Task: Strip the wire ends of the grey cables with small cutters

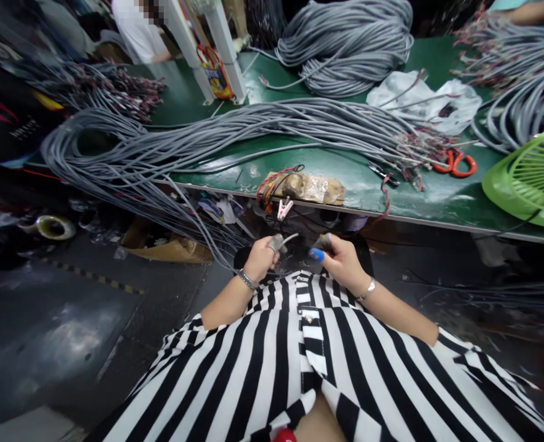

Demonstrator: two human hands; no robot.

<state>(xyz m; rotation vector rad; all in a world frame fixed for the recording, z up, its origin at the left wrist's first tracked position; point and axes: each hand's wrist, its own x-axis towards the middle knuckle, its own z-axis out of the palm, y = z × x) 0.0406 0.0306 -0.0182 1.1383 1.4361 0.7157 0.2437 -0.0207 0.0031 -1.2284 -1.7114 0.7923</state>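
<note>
My left hand (261,256) is closed around the end of a grey cable (287,240), its tip sticking out to the right. My right hand (339,256) is closed on a small tool with a blue handle (317,253), held close to the cable tip. Both hands sit low, in front of my striped shirt and below the front edge of the green bench (345,178). A long bundle of grey cables (235,132) lies across the bench and droops off its left end toward my left hand.
A taped brown block with red wires and a clip (302,187) sits at the bench edge. Red-handled scissors (458,163), a green fan (532,181), a white bag (426,98) and more cable coils (345,43) lie beyond. Another person (138,31) sits far left.
</note>
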